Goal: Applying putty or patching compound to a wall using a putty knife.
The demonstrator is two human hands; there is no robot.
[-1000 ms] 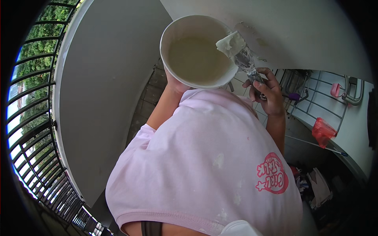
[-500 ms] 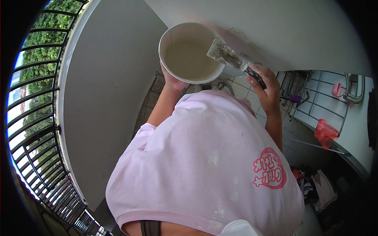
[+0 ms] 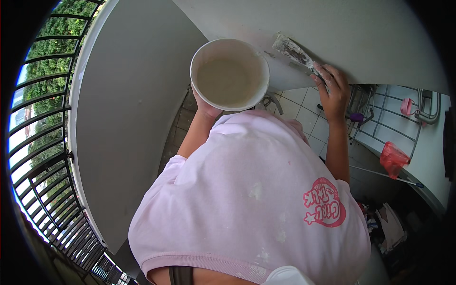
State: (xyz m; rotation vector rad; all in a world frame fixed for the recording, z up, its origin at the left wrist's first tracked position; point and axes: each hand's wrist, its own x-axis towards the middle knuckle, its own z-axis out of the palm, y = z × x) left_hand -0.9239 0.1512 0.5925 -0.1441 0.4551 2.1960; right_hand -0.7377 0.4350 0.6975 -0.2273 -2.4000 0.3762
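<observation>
My left hand (image 3: 207, 107) is closed around the lower side of a white bucket (image 3: 262, 93), holding it up in front of me. Inside the bucket lies a smooth, pale beige paste (image 3: 228, 81). My right hand (image 3: 333, 88) grips the handle of a putty knife (image 3: 295, 51), whose broad blade is smeared with pale paste. The blade is at the grey wall (image 3: 370, 38), to the right of the bucket and a little farther away. Small rough patches mark the wall near it. Whether the blade presses on the wall is hard to tell.
A grey side wall (image 3: 128, 109) rises on my left, with a black metal railing (image 3: 45, 90) and trees beyond. Right of me are a wire rack (image 3: 380, 114), a pink brush (image 3: 406, 107) and a red plastic bag (image 3: 394, 159). Pale floor tiles (image 3: 297, 104) show below.
The putty knife has moved away from the bucket's rim, to the right and up to the wall. The bucket has dropped slightly lower in view, still in my left hand.
</observation>
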